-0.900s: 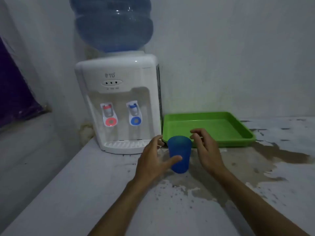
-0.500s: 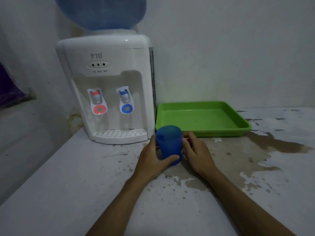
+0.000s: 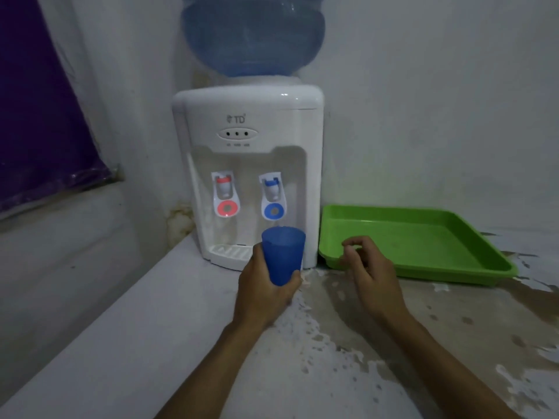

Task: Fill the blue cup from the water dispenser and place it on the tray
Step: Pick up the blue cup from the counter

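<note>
My left hand [image 3: 264, 293] grips the blue cup [image 3: 282, 255] upright and lifted off the counter, just in front of the white water dispenser [image 3: 251, 164] and below its blue tap [image 3: 273, 196]. A red tap [image 3: 224, 195] sits to the left of the blue one. The cup looks empty. My right hand [image 3: 370, 273] hovers beside the cup, fingers loosely curled and holding nothing, near the front left corner of the green tray [image 3: 414, 261]. The tray lies to the right of the dispenser with nothing in it.
A large blue water bottle [image 3: 252, 34] sits on top of the dispenser. The drip grille [image 3: 231, 252] is at its base. The worn white counter [image 3: 181, 343] has peeling brown patches to the right. A purple sheet [image 3: 39, 116] hangs on the left wall.
My left hand has lifted the cup off the counter and carried it toward the blue tap. My right hand has let go of the cup and drawn away to the right.
</note>
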